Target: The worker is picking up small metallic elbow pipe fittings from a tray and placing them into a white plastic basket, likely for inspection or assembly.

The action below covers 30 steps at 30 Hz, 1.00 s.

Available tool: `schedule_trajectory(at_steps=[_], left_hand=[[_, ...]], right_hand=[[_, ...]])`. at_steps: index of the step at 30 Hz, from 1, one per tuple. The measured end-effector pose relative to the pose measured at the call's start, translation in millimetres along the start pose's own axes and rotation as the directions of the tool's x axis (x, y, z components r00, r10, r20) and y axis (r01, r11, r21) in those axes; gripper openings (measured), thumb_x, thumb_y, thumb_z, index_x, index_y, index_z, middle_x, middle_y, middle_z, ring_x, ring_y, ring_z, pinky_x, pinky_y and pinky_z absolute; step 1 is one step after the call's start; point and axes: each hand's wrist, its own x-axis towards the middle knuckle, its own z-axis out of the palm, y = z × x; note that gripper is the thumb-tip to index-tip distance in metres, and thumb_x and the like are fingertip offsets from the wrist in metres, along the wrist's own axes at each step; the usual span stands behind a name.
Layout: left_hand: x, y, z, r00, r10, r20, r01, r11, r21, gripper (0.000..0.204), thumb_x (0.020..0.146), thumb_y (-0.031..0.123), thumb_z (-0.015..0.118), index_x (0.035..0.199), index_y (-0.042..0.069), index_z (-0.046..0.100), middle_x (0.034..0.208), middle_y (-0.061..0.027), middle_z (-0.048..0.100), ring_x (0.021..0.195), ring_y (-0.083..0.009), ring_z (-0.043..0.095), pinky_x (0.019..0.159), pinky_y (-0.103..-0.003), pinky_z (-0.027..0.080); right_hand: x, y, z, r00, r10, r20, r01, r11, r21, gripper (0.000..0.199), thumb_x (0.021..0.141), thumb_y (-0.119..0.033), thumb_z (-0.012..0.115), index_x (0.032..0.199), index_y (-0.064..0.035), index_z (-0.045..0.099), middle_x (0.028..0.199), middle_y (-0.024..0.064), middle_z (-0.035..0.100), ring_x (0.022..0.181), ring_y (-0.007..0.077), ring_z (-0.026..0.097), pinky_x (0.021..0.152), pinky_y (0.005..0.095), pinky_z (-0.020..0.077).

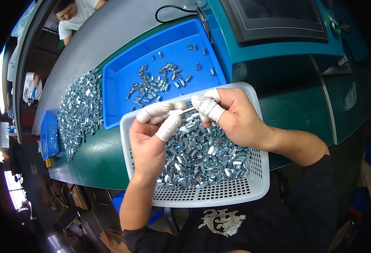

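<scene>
My left hand [151, 126], with white finger cots on its fingers, pinches a small silvery metal fitting [176, 112]. Facing it, my right hand [231, 116], also in finger cots, is closed round something whose thin metal shaft [188, 110] reaches toward the fitting. The rest of that thing is hidden by the fingers, and I cannot tell whether the shaft enters the fitting. Both hands are above a white perforated plastic basket [259, 181] heaped with shiny six-sided metal fittings [202, 154].
Behind the basket, a blue tray [120, 74] holds loose fittings. A large pile of fittings [82, 105] lies at left beside a small blue basket [49, 135]. A teal machine with a dark screen [282, 17] stands at back right. A co-worker [78, 17] is at the far left.
</scene>
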Motion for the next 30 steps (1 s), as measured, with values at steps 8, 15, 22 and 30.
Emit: schedule_trajectory(at_steps=[8, 15, 22, 30], left_hand=[[-3.2, -3.3, -0.4, 0.999, 0.019, 0.04, -0.025, 0.986, 0.165, 0.02, 0.082, 0.001, 0.061, 0.102, -0.003, 0.058, 0.089, -0.0133, 0.065, 0.081, -0.0174, 0.064, 0.072, -0.029, 0.052], [-5.2, -0.1, 3.2, 0.994, -0.08, 0.073, 0.083, 0.996, -0.034, 0.017, 0.084, 0.002, 0.058, 0.1, -0.003, 0.058, 0.087, -0.013, 0.064, 0.075, -0.0172, 0.062, 0.067, -0.029, 0.049], [-5.6, -3.2, 1.3, 0.997, -0.03, 0.068, 0.035, 0.997, -0.068, 0.017, 0.08, -0.003, 0.061, 0.097, -0.003, 0.059, 0.09, -0.0121, 0.064, 0.082, -0.0196, 0.064, 0.072, -0.029, 0.052], [-1.3, -4.3, 4.1, 0.997, 0.057, 0.048, -0.057, 0.998, -0.003, 0.016, 0.08, -0.004, 0.061, 0.096, -0.004, 0.059, 0.088, -0.012, 0.063, 0.079, -0.017, 0.063, 0.07, -0.028, 0.051]], right_hand=[[-1.8, 0.9, 2.6, 0.993, -0.096, 0.065, 0.101, 0.992, -0.079, 0.022, 0.092, -0.013, 0.049, 0.077, 0.0006, 0.056, 0.067, -0.0001, 0.054, 0.064, 0.0056, 0.049, 0.058, 0.0219, 0.0404], [-3.9, 0.2, 4.3, 0.938, -0.335, 0.089, 0.346, 0.913, -0.214, 0.016, 0.09, -0.007, 0.05, 0.078, 0.0021, 0.055, 0.069, 0.0042, 0.052, 0.063, 0.0092, 0.049, 0.058, 0.023, 0.0397], [-4.3, -0.2, 7.5, 0.988, -0.145, 0.045, 0.145, 0.989, 0.017, 0.014, 0.088, -0.005, 0.052, 0.077, 0.0023, 0.055, 0.069, 0.005, 0.053, 0.064, 0.0094, 0.05, 0.056, 0.0232, 0.0385], [-2.8, -0.6, 3.5, 0.957, -0.287, 0.044, 0.287, 0.915, -0.283, 0.018, 0.09, -0.009, 0.051, 0.076, 0.0015, 0.058, 0.07, 0.0017, 0.055, 0.061, 0.0066, 0.048, 0.058, 0.0212, 0.0399]])
